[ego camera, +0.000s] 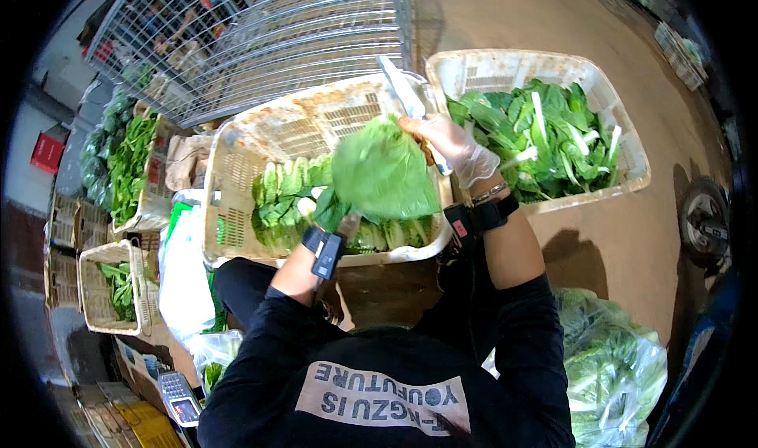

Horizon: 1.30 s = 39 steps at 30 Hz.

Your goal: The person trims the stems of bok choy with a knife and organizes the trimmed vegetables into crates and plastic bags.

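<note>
My right hand (447, 143), in a thin clear glove, is closed on a knife (402, 87) whose blade points up and away. Its fingers also touch the edge of a large green leaf (385, 172), blurred by motion. My left hand (349, 226) is mostly hidden under leaves and appears to support a head of leafy greens with a white stem base (307, 206). Both hands are above a worn white plastic crate (278, 113) with rows of leafy heads (290, 178). To its right, another crate (636, 158) holds loose green leaves (539, 140) with white stalks.
A metal wire cage (284, 39) stands behind the crates. Bagged greens (616, 365) lie at my lower right, with a wheel (703, 220) beyond. On the left are white plastic bags (186, 276), a small crate (89, 294), crated greens (127, 170) and a scale or keypad device (177, 397).
</note>
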{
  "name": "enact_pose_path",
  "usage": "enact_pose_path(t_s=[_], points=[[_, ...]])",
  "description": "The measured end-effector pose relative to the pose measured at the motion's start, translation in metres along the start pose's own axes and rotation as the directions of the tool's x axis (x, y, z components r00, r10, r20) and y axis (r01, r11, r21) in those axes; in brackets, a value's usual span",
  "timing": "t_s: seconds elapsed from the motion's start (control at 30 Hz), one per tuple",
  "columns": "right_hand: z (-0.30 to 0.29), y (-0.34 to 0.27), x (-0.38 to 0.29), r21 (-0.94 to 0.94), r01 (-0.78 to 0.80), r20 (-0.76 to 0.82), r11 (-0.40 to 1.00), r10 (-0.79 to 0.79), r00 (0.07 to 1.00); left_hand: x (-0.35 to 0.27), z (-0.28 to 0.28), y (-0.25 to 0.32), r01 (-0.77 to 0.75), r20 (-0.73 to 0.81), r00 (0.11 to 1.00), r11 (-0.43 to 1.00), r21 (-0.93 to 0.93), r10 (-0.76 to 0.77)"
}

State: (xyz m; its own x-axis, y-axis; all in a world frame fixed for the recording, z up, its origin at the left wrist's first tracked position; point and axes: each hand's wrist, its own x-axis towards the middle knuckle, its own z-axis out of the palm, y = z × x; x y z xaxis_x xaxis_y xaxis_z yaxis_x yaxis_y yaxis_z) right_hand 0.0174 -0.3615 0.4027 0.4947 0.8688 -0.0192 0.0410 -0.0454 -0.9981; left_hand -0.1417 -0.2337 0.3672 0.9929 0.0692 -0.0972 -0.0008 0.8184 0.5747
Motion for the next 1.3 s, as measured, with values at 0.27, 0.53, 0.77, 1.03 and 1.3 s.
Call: enact_pose_path(t_s=[0.27,0.53,0.77,1.03,1.3], points=[[0.053,-0.008,0.005,-0.028,-0.137,0.137,0.990,0.140,0.981,-0.034,-0.010,-0.006,-0.204,-0.042,0.978,0.977,-0.061,0.202],[0.064,-0.022,-0.001,-0.121,-0.123,0.104,0.985,0.136,0.985,-0.051,-0.025,0.013,-0.064,-0.136,0.989,0.996,-0.060,0.056],[0.060,-0.015,0.009,-0.152,-0.108,0.179,0.982,0.135,0.975,-0.056,-0.068,0.029,0.131,-0.176,0.976,0.991,0.023,-0.125],[0.049,-0.003,0.019,-0.206,-0.199,0.339,0.958,0.261,0.904,-0.072,-0.068,0.050,0.261,-0.053,0.965,0.940,0.218,-0.256],[0.017,-0.036,-0.001,-0.505,-0.344,0.131,0.791,0.465,0.876,-0.071,-0.020,0.076,0.242,-0.070,0.959,0.660,0.711,-0.276]])
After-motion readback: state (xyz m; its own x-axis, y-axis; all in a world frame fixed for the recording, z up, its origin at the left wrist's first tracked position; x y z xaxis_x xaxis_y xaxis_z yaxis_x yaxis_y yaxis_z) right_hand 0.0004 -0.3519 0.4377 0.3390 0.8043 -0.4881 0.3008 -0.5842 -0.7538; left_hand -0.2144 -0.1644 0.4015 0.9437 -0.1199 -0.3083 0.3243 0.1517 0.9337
